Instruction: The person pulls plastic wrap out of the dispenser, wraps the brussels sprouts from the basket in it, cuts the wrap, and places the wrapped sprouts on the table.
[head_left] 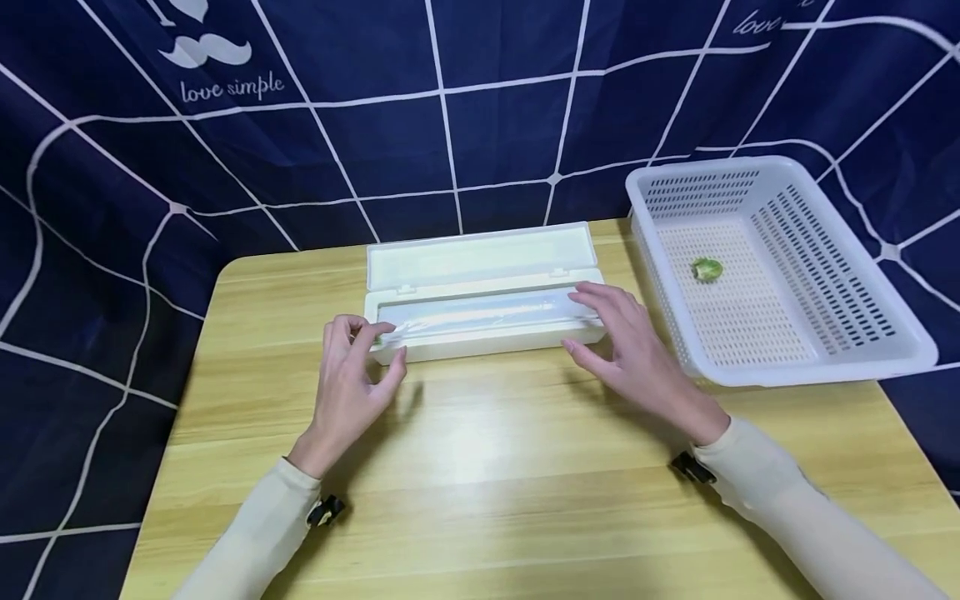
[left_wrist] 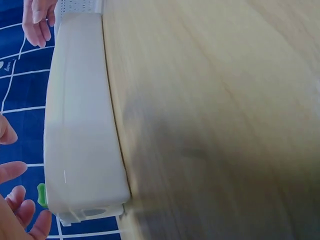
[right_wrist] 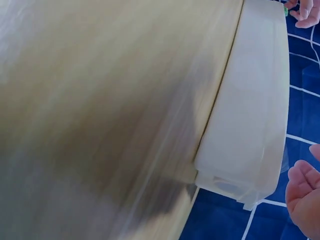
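Note:
A long white plastic wrap dispenser (head_left: 487, 347) lies crosswise on the table, its hinged lid (head_left: 480, 257) tipped back. Inside stretches shiny clear plastic wrap (head_left: 480, 312). At the left end is my left hand (head_left: 345, 375), thumb and fingers loosely bent and apart around the front corner. A small green tab (left_wrist: 42, 195) pokes above the dispenser's rim near those fingertips. My right hand (head_left: 628, 346) hovers at the right end, thumb in front and fingers over the wrap, with a gap between. Neither hand grips anything.
To the right stands a white perforated basket (head_left: 817, 377), holding a small green vegetable piece (head_left: 707, 269). A dark blue cloth (head_left: 495, 133) with white lines hangs behind the wooden table (head_left: 480, 500).

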